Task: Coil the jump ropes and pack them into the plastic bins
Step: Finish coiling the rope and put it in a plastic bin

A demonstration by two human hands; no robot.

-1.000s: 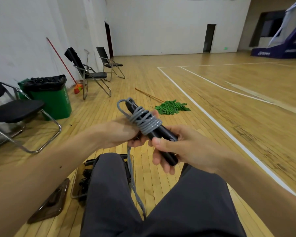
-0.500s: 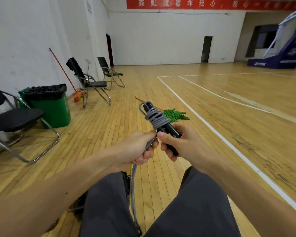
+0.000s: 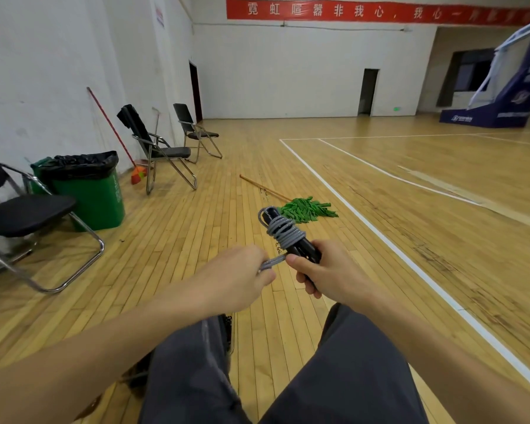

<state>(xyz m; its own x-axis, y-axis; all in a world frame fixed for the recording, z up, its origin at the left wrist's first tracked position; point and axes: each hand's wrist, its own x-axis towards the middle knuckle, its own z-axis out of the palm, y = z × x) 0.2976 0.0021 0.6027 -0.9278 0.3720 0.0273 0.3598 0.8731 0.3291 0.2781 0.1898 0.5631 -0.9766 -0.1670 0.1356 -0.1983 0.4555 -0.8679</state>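
My right hand is curled round the lower end of the jump rope's black handles, thumb on top, and holds them tilted up and away from me. The grey cord is wound in several turns round their upper half. My left hand pinches the free length of cord just beside the right thumb. From there the cord drops, blurred, over my left thigh.

All of this is in the air above my knees, over a wooden gym floor marked with white lines. A green mop lies on the boards just beyond the handles. To the left, along the white wall, stand a green trash can, folding chairs and a leaning broom. A red banner runs across the far wall, and a blue hoop base stands at the right.

A second ago the bin under my left leg showed plainly and the left hand was against the coil. Now the view sits higher and that hand has drawn off to the left.
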